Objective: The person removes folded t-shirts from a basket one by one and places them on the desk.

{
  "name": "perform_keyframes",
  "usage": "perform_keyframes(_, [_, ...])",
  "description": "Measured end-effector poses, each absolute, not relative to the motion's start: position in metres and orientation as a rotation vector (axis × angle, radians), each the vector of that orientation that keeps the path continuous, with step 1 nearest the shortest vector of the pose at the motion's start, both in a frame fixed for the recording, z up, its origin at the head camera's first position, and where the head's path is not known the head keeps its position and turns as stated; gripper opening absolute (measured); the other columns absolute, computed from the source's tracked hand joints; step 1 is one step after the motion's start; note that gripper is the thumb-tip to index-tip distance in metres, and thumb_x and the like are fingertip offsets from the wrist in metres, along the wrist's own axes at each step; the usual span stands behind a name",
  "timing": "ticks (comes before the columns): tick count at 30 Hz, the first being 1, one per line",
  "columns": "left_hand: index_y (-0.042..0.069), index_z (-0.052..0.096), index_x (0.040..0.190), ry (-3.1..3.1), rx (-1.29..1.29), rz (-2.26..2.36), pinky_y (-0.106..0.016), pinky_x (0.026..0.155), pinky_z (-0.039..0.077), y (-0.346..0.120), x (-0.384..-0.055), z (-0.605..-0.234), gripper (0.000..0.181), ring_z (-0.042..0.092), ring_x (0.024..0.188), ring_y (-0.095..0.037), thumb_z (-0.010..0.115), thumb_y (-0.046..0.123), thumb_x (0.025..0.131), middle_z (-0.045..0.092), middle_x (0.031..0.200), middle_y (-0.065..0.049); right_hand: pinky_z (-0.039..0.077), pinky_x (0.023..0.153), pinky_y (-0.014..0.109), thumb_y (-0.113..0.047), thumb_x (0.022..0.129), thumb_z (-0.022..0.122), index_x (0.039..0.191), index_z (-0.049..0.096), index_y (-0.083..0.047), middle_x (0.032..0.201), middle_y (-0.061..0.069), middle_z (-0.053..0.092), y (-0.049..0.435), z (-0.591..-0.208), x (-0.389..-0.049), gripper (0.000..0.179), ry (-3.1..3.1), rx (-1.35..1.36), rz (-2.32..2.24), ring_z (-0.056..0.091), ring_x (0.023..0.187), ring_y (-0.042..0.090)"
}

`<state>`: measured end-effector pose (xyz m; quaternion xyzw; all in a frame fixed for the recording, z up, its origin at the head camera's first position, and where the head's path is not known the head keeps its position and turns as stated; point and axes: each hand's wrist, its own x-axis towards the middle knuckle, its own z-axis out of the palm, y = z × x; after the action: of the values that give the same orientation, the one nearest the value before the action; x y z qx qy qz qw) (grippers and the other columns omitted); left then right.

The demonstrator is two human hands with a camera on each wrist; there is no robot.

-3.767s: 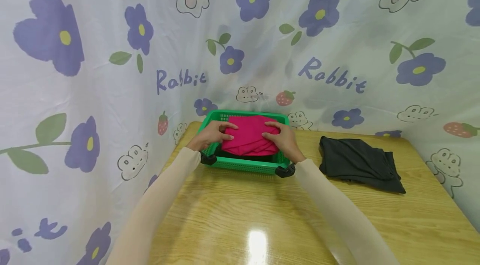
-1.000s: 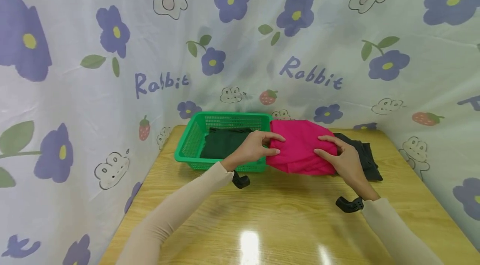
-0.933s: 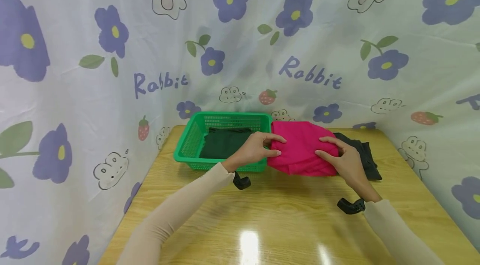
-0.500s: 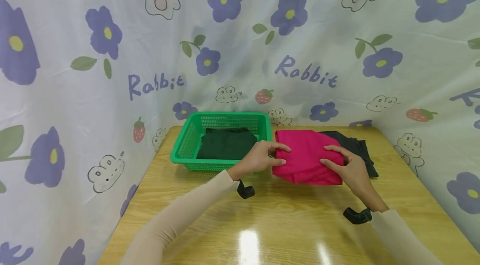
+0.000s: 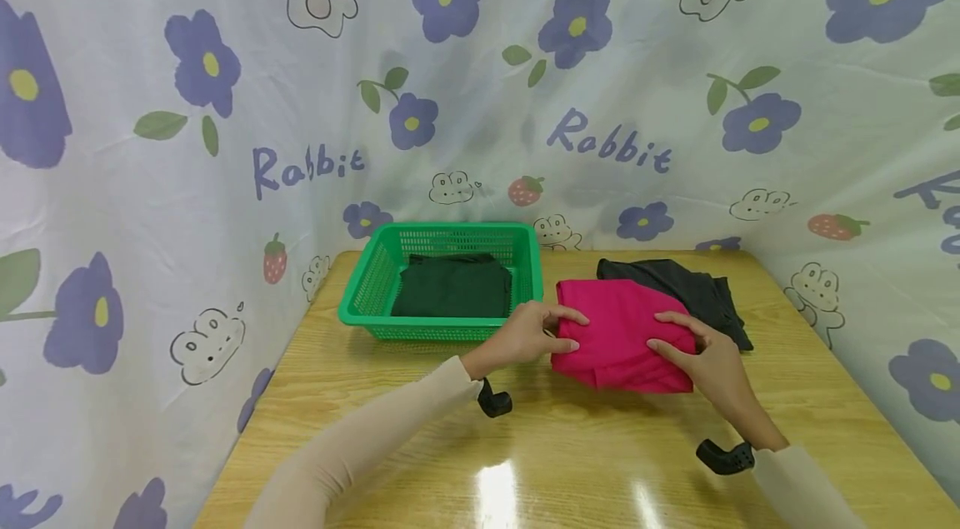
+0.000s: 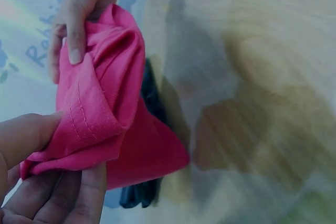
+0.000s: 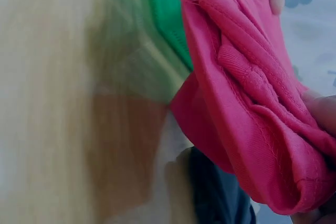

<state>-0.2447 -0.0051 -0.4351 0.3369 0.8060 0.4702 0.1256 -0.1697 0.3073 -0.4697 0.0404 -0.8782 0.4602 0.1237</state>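
My left hand [image 5: 525,336] and right hand [image 5: 718,369] hold a folded pink garment [image 5: 617,329] by its two sides, thumbs and fingers pinching the edges. In the left wrist view, left fingers [image 6: 89,195] reach beneath the folded pink layers, with stitched hems showing. The right wrist view shows the garment's open, layered edge [image 7: 257,98] facing the camera and its shadow on the table. The garment is held over the table, right of a green basket [image 5: 442,331], overlapping a dark grey garment [image 5: 678,283] behind it.
Inside the basket lies a folded dark green garment [image 5: 453,287]. The wooden table [image 5: 405,446] reaches back to a printed curtain [image 5: 465,54], which also hangs along the left and right sides. Black wrist devices [image 5: 723,458] sit on both wrists.
Both hands have lifted the pink garment out of the basket, moved it right, then drawn it nearer to me. The dark green garment in the basket has come into sight.
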Motion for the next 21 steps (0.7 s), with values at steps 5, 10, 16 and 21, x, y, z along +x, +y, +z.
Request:
perform_keyframes(5, [0.018, 0.076, 0.121, 2.328, 0.994, 1.355, -0.021, 0.060, 0.046, -0.003, -0.239, -0.449, 0.031, 0.057, 0.068, -0.005, 0.082, 0.014, 0.091, 0.071, 0.081, 0.009, 0.045, 0.054, 0.027, -0.038, 0.090, 0.082, 0.132, 0.068, -0.026, 0.064, 0.000, 0.057, 0.309, -0.480, -0.160, 0.046, -2.583, 0.092, 1.383, 0.056, 0.058, 0.015])
perform_keyframes(10, [0.020, 0.078, 0.119, 2.324, 0.986, 1.339, -0.021, 0.068, 0.052, -0.001, -0.233, -0.460, 0.032, 0.062, 0.073, -0.004, 0.084, 0.013, 0.088, 0.072, 0.084, 0.013, 0.047, 0.059, 0.026, -0.040, 0.090, 0.082, 0.132, 0.068, -0.027, 0.070, 0.004, 0.061, 0.311, -0.492, -0.151, 0.046, -2.625, 0.052, 1.374, 0.058, 0.065, 0.015])
perform_keyframes(16, [0.022, 0.079, 0.118, 2.328, 0.957, 1.289, -0.020, 0.059, 0.039, 0.002, -0.227, -0.470, 0.033, 0.046, 0.060, -0.003, 0.085, 0.014, 0.087, 0.056, 0.060, 0.011, 0.045, 0.062, 0.025, -0.040, 0.090, 0.082, 0.131, 0.070, -0.026, 0.109, 0.004, 0.067, 0.311, -0.505, -0.142, 0.045, -2.643, 0.024, 1.346, 0.054, 0.079, 0.011])
perform_keyframes(21, [0.023, 0.078, 0.120, 2.304, 0.927, 1.249, -0.021, 0.054, 0.030, 0.002, -0.223, -0.478, 0.033, 0.041, 0.062, -0.003, 0.085, 0.017, 0.088, 0.051, 0.059, 0.008, 0.043, 0.065, 0.023, -0.044, 0.089, 0.081, 0.131, 0.070, -0.026, 0.121, 0.008, 0.065, 0.312, -0.513, -0.138, 0.047, -2.679, -0.025, 1.345, 0.049, 0.081, 0.010])
